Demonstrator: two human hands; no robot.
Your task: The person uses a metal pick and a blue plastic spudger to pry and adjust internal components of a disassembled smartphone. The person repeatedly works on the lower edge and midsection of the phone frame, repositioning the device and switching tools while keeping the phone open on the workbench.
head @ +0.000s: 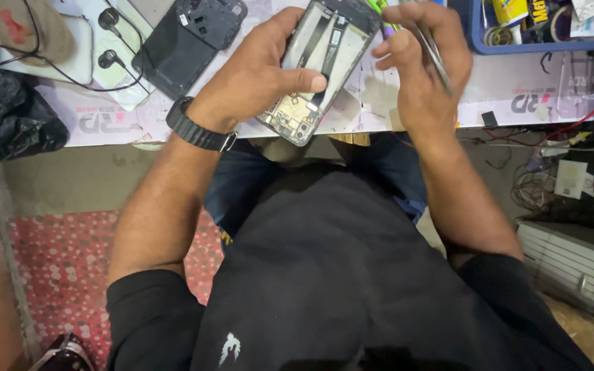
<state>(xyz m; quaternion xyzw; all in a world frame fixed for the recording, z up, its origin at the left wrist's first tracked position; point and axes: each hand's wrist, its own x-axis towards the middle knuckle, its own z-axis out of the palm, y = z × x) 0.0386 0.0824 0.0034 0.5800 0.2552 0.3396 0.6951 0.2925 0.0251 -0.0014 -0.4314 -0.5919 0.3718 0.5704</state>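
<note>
1. Head view: my left hand point(256, 75) is wrapped around the opened phone point(321, 65), thumb pressed on its exposed inside near the lower end, fingers gripping the far edge.
2. My right hand point(417, 62) is pinched shut on thin metal tweezers point(438, 58), just right of the phone.
3. I judge the phone light and stiff but fragile, with bare board and flat cables showing; the side frame is the safe place to hold it, not the cables.
4. It hangs tilted over the near edge of the table point(503, 103).
5. Left of the phone lie a black back cover point(187, 41) and earphones point(108, 41); a blue tray point(544, 45) sits to its right.
</note>
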